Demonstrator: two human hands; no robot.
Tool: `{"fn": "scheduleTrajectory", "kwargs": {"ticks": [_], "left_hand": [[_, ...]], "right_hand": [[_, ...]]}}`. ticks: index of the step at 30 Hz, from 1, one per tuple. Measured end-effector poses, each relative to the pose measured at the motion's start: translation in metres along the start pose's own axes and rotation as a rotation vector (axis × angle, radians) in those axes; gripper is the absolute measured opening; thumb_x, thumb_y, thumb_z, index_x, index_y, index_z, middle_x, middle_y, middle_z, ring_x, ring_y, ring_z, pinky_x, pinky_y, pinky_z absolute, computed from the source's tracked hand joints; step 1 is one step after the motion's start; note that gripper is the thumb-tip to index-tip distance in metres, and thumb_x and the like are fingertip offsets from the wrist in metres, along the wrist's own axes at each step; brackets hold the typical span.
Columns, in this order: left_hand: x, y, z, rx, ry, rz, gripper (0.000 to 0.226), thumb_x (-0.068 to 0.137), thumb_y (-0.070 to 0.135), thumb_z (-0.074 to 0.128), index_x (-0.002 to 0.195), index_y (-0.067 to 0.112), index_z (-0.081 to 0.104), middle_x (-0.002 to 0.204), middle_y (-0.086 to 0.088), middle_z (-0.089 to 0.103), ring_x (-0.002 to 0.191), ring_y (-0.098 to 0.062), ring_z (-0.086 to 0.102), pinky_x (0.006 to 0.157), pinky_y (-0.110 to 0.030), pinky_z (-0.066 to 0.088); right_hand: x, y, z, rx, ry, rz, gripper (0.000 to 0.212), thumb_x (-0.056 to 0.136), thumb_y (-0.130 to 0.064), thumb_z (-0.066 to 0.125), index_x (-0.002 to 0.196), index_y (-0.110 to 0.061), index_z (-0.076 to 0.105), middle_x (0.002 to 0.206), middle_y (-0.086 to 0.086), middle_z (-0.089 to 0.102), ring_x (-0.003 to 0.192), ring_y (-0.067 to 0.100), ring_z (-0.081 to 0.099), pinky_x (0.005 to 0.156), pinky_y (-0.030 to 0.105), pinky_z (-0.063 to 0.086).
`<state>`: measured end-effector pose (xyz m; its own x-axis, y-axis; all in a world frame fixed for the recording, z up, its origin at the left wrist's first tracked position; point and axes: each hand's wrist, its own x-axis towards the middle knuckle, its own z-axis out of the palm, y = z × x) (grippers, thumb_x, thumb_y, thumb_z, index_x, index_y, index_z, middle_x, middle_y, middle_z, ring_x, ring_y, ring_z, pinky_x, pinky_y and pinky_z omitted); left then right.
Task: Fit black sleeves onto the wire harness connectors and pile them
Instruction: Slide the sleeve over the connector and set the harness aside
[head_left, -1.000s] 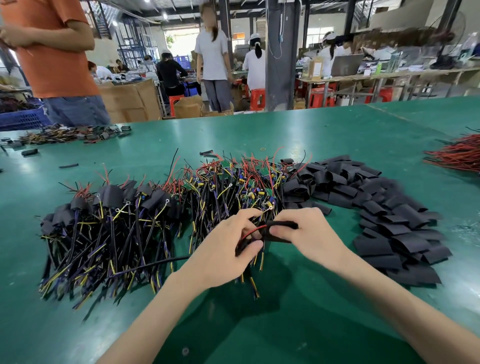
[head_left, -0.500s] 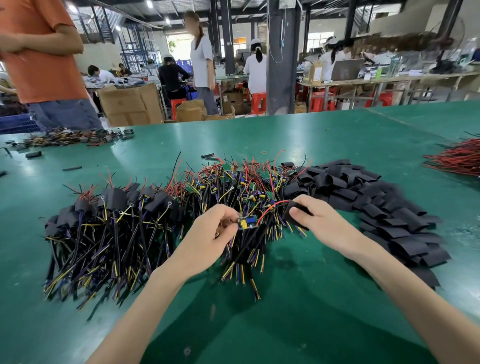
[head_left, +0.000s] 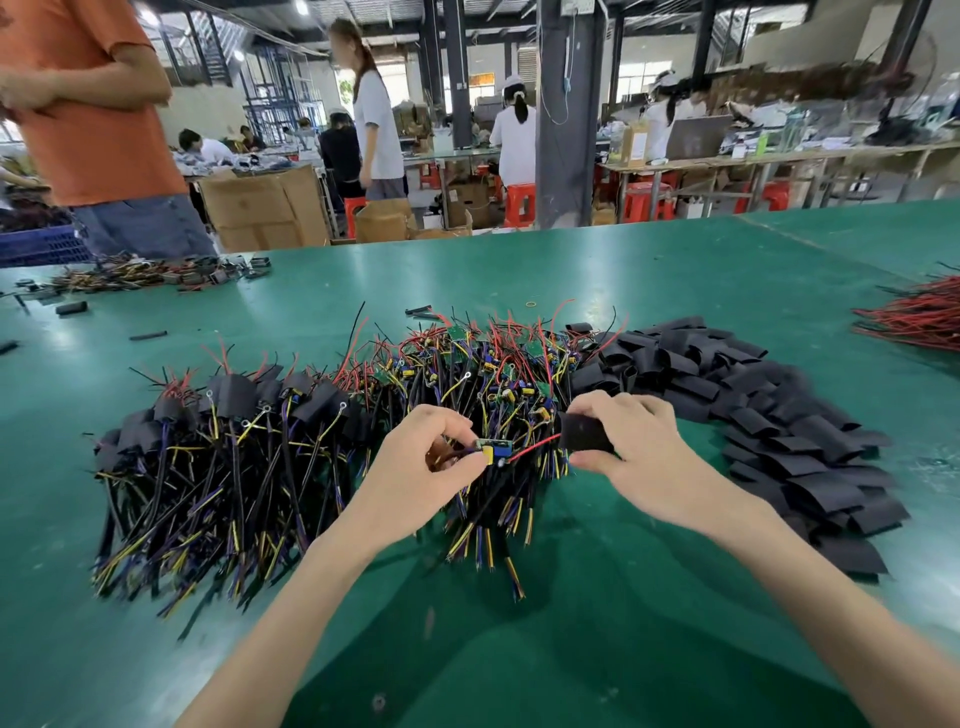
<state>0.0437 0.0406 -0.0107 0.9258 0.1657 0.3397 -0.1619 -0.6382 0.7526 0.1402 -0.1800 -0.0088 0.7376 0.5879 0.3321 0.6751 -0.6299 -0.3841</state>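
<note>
L hand (head_left: 431, 467) grip pinches 1 harness board (head_left: 493, 448), R hand (head_left: 639, 452) grip pinches 1 black sleeve (head_left: 584, 432), red lead (head_left: 530, 450) btwn them. 3 piles on green table (head_left: 571, 649): sleeved harnesses (head_left: 208, 441) at 9 o'clock, bare harnesses (head_left: 483, 374) at 12 just behind hands, loose sleeves (head_left: 769, 410) at 3; 1 red wire bundle (head_left: 914, 317) at 2.

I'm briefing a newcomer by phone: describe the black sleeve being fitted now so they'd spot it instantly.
On the green table, find the heap of flat black sleeves at the right. Just left of it, the right hand pinches one black sleeve. Alone among them it is held up, a red wire reaching its left edge.
</note>
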Motion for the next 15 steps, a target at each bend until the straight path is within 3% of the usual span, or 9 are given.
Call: {"fn": "scheduleTrajectory", "kwargs": {"ticks": [3,6,8,11,15], "left_hand": [[0.001,0.000,0.005,-0.003,0.017,-0.023,0.006,0.082,0.022,0.071,0.083,0.019,0.066,0.107,0.012,0.057,0.089,-0.001,0.058,0.080,-0.009,0.040],[0.000,0.003,0.011,-0.050,0.002,-0.037,0.004,0.083,0.024,0.069,0.080,0.023,0.068,0.107,0.012,0.058,0.087,0.004,0.055,0.078,-0.009,0.039],[0.000,0.004,0.013,-0.093,0.007,-0.049,0.006,0.083,0.024,0.069,0.077,0.025,0.067,0.107,0.011,0.058,0.080,0.004,0.054,0.073,-0.008,0.038],[0.001,0.005,0.014,-0.184,0.030,-0.076,0.008,0.085,0.020,0.068,0.077,0.023,0.068,0.107,0.009,0.059,0.069,0.002,0.052,0.070,-0.017,0.041],[0.001,0.005,0.016,-0.207,0.045,-0.062,0.013,0.084,0.015,0.069,0.075,0.024,0.067,0.106,0.007,0.059,0.067,0.000,0.051,0.068,-0.018,0.040]], "right_hand": [[-0.001,-0.005,0.003,-0.071,0.157,-0.157,0.039,0.076,-0.027,0.075,0.110,-0.020,0.057,0.107,-0.005,0.055,0.107,0.016,0.039,0.094,0.024,0.017],[-0.003,-0.014,0.009,-0.123,0.223,-0.251,0.041,0.069,-0.024,0.080,0.105,-0.016,0.062,0.102,0.000,0.056,0.096,0.024,0.049,0.091,0.030,0.027],[-0.004,-0.019,0.014,-0.135,0.239,-0.274,0.041,0.069,-0.022,0.080,0.105,-0.015,0.062,0.097,0.001,0.056,0.091,0.026,0.051,0.089,0.033,0.031],[-0.004,-0.019,0.015,-0.133,0.258,-0.266,0.041,0.069,-0.021,0.079,0.106,-0.014,0.063,0.095,0.001,0.057,0.090,0.026,0.053,0.087,0.033,0.033],[-0.004,-0.020,0.016,-0.059,0.243,-0.235,0.040,0.070,-0.024,0.079,0.107,-0.016,0.065,0.097,-0.002,0.061,0.091,0.023,0.055,0.087,0.031,0.035]]}}
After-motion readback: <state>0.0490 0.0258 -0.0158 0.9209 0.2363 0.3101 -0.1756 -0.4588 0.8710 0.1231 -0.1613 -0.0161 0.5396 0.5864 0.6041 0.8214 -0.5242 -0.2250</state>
